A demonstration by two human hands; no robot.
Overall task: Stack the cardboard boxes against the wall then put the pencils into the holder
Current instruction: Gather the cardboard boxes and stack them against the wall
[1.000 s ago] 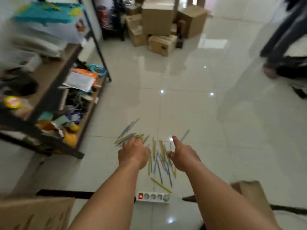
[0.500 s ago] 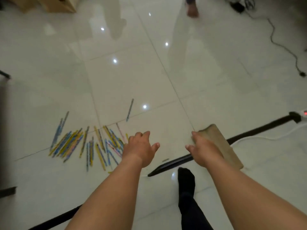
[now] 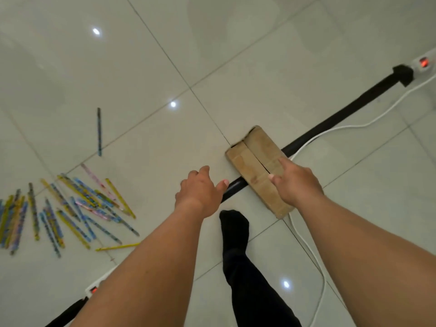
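A small flat cardboard box (image 3: 253,161) lies on the white tiled floor, on top of a black cable cover (image 3: 330,123). My right hand (image 3: 297,182) rests on the box's near right part with fingers spread across its top. To the box's left hovers my left hand (image 3: 200,190), open, above the floor and the black strip. Several yellow, blue and pink pencils (image 3: 77,204) lie scattered on the floor at the left, and one blue pencil (image 3: 99,132) lies apart above them. No holder is in view.
My black-socked foot (image 3: 234,226) stands between my arms. A white power strip (image 3: 424,63) with a red switch sits at the upper right, its white cord (image 3: 313,253) trailing down the right. Another strip (image 3: 94,289) peeks out at the lower left.
My view swung from the pencils and shelf to the right and down. Both hands moved away from the pencils to the small box; my right hand now lies on it.
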